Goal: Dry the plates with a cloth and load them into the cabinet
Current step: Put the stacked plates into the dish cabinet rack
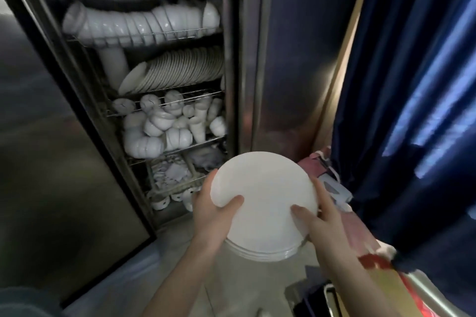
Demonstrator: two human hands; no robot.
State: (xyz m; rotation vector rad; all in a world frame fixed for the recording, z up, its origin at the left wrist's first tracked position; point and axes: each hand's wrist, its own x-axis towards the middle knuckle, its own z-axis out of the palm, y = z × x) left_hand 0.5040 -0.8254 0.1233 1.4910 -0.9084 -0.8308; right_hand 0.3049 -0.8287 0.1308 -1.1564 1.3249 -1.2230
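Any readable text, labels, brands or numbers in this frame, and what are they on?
No legible text anywhere.
Red and white packaging beside the cabinet: possible print, too blurred to read.
Red and yellow item at lower right: no readable print.
Plates: plain white, unmarked.

The stack of plates [262, 203] is plain white with no pattern, and the bowls [144, 23], the row of plates [180, 69] and the cups [164, 123] on the shelves are the same plain white. The cabinet [255, 59] is dull silver-grey metal, its open door [51, 149] grey with a dark edge, and its racks [164, 105] thin silver wire. The curtain [412, 72] is deep blue with lighter blue streaks on its folds, and the floor [257, 278] is pale grey.
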